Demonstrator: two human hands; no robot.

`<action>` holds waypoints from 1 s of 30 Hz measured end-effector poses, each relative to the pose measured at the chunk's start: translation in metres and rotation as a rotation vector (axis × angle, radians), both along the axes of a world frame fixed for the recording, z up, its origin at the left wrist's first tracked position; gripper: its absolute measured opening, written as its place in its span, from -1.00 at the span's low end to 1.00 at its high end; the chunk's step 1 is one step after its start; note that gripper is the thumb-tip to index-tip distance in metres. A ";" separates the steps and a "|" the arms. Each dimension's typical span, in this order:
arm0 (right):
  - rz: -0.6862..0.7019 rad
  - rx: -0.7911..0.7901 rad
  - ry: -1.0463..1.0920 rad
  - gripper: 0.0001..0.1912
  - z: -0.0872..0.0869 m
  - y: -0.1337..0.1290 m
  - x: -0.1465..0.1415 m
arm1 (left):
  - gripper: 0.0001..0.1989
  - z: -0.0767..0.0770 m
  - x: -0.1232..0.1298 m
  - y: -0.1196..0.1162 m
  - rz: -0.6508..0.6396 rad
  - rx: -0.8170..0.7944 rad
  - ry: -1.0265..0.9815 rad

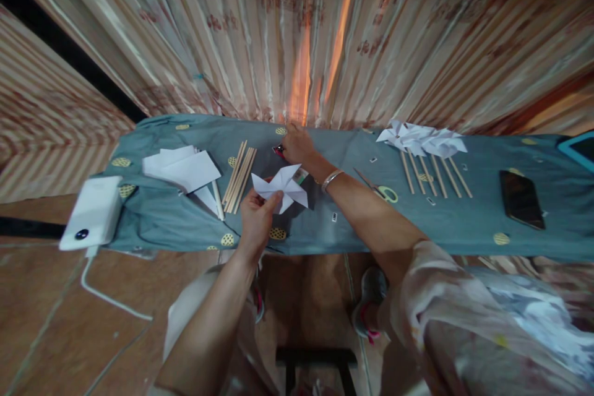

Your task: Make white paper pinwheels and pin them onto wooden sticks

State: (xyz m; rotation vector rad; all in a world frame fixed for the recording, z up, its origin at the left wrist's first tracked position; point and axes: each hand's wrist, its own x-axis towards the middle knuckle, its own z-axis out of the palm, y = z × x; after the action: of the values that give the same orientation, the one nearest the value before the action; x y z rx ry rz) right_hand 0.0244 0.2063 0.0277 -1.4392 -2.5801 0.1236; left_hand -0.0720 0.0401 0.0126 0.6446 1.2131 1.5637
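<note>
A white paper pinwheel (292, 187) is pinched in my left hand (257, 216), the thumb pressed on its middle. Beneath it, a small red and green item is mostly hidden. My right hand (297, 145) reaches across to the far edge of the cloth, its fingers curled and pressed together beside a small dark-and-red object (279, 150). What the fingers hold, if anything, is too small to make out. Left of the pinwheel lie several thin wooden sticks (241, 176). Scissors (386, 193) with pale green handles rest under my right forearm's far side.
White paper sheets (185, 167) and a white pen-like stick (218, 200) lie left. A white power bank (93, 213) with a cable sits at the left edge. Several pinwheels on sticks (424, 139), a black phone (522, 199) and a blue-edged device (578, 151) are right. A curtain (260, 31) hangs behind.
</note>
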 end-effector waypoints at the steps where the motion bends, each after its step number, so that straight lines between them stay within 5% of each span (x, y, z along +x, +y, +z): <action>1: -0.001 -0.002 0.003 -0.70 -0.001 0.000 -0.001 | -0.61 0.000 0.000 0.000 0.000 0.000 0.003; 30: -0.025 0.019 0.099 -0.68 -0.016 0.005 -0.002 | -0.65 -0.001 0.001 0.000 -0.016 0.011 -0.010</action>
State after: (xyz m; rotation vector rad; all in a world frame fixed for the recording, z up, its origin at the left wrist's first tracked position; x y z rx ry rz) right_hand 0.0222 0.2112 0.0117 -1.4210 -2.4774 0.1615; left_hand -0.0714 0.0397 0.0118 0.6513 1.1907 1.5598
